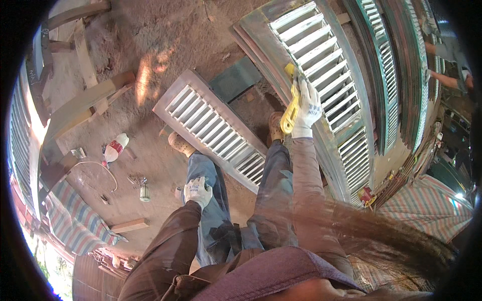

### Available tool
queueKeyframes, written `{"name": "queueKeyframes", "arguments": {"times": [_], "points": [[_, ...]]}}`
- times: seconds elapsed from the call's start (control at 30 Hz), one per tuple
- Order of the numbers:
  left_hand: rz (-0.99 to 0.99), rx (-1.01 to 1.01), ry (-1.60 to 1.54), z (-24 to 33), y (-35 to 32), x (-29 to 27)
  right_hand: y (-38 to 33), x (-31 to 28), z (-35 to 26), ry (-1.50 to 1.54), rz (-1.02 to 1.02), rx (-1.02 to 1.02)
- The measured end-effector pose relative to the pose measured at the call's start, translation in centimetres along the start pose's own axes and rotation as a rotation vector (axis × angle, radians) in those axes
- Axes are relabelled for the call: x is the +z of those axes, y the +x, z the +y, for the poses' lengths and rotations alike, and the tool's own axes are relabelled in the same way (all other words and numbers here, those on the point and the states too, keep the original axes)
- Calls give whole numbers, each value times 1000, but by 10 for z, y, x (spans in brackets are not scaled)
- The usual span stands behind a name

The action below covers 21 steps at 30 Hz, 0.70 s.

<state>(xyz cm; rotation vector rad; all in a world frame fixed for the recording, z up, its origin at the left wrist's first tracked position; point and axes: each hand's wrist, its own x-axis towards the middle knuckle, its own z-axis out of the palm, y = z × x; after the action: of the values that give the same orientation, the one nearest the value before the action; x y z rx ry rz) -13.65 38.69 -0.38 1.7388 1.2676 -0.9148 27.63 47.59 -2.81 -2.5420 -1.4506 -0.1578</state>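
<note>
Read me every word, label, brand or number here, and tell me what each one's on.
Right glove: blue print on the back, too small to read with certainty.
Left glove: similar blue print, also too small.
Bottle on the ground: pale marks on its red label, too small and blurred to read.
I can make out no other text clearly.

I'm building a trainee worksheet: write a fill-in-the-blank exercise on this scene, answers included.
The right hand holds a ____-coloured tool.
The left hand rests on the ____ leg.
The gloves on both hands are coloured ____.
The bottle has a ____ label.

Missing words: yellow; left; white; red
</note>
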Motion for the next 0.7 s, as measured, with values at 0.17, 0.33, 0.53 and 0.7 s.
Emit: {"name": "queueKeyframes", "arguments": {"times": [0.17, 0.33, 0.53, 0.7], "points": [[8, 28, -5, 4, -5, 0, -3, 5, -5, 80, -10, -127], [163, 24, 29, -11, -6, 27, -44, -19, -29, 333, -226, -175], [250, 129, 12, -1, 0, 22, -9, -13, -4, 62, -19, -3], [146, 114, -7, 11, 1, 14, -9, -5, -12, -141, -160, -14]]}}
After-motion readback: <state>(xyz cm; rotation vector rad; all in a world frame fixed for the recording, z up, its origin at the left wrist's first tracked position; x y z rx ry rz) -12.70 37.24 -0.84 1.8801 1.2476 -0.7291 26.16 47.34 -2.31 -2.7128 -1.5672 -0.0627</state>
